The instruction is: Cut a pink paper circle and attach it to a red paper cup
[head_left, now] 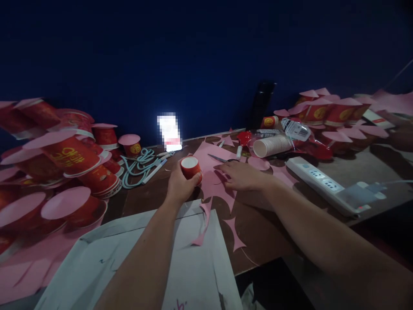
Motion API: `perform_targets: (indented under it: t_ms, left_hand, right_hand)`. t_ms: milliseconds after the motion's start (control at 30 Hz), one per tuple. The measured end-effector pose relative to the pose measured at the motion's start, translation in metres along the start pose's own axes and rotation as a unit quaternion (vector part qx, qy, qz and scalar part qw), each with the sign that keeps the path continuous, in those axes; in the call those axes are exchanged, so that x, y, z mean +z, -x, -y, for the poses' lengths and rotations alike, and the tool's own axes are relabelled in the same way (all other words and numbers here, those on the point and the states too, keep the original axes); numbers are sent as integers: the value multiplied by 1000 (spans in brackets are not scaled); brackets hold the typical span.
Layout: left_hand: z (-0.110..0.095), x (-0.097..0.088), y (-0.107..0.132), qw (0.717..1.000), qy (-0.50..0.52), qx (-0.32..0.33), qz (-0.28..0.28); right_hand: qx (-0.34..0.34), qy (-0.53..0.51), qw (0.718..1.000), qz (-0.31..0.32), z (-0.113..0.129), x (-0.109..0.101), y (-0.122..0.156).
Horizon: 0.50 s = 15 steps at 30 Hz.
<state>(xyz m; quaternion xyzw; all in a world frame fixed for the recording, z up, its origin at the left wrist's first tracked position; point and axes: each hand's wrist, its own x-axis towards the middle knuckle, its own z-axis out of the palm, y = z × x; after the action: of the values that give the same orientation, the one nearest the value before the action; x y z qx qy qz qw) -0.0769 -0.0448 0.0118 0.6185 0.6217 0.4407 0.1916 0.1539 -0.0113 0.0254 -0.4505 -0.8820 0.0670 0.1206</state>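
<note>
My left hand [178, 186] is wrapped round a small red paper cup [191, 168], holding it just above the brown table. My right hand [240, 175] lies flat, fingers stretched out, pressing on a sheet of pink paper [211, 181] right beside the cup. Scissors [222, 159] rest on the pink paper just beyond my right fingers. Pink offcuts [236, 236] lie on the table in front of me, near a white sheet [190, 267].
Heaps of red cups capped with pink paper discs are piled at the left [69, 157] and far right [335, 113]. A sleeve of white cups [272, 146], a white power strip [322, 183], a coiled cable [140, 165], pens and a bright phone screen [169, 131] lie on the table.
</note>
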Motion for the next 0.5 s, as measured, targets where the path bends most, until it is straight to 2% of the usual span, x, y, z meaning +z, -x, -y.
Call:
perform_targets:
  t_ms: [100, 167, 333, 500]
  left_hand:
    - [-1, 1, 0, 1000, -4, -1, 5]
    - [-1, 1, 1, 1000, -2, 5, 7]
    - [0, 2, 1, 1000, -1, 8, 8]
    - [0, 2, 0, 1000, 8, 14, 10]
  right_hand:
    - [12, 1, 999, 49, 1, -1, -4]
    - [51, -28, 996, 63, 4, -4, -6]
    - [171, -71, 981, 58, 17, -9, -12]
    - [236, -154, 957, 69, 22, -7, -17]
